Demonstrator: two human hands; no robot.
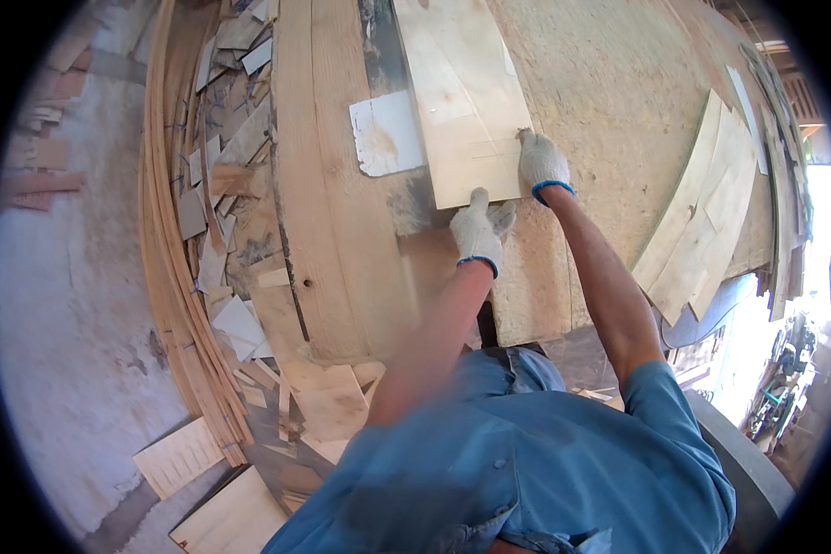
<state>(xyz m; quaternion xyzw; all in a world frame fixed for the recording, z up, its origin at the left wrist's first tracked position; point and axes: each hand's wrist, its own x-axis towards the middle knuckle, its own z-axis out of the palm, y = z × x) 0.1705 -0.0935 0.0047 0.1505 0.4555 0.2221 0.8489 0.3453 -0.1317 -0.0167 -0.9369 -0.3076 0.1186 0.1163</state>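
A long pale plywood sheet (462, 78) lies on the wooden worktable (619, 120), stretching away from me toward the top of the view. My left hand (478, 229), in a white knit glove with a blue cuff, holds its near edge, the thumb on top and the other fingers mostly hidden at the edge. Gloved the same way, my right hand (543, 164) grips the sheet's right edge close to the near corner. Faint lines run across the sheet near that end. A worn white plate (388, 134) rests just left of the sheet.
More thin plywood sheets (702, 217) overlap at the table's right side. Past the table's left edge are heaped wood offcuts (240, 166) and long thin strips (162, 231). Pale boards (231, 517) lie at the lower left, and loose pieces (328, 402) lie beside my left arm.
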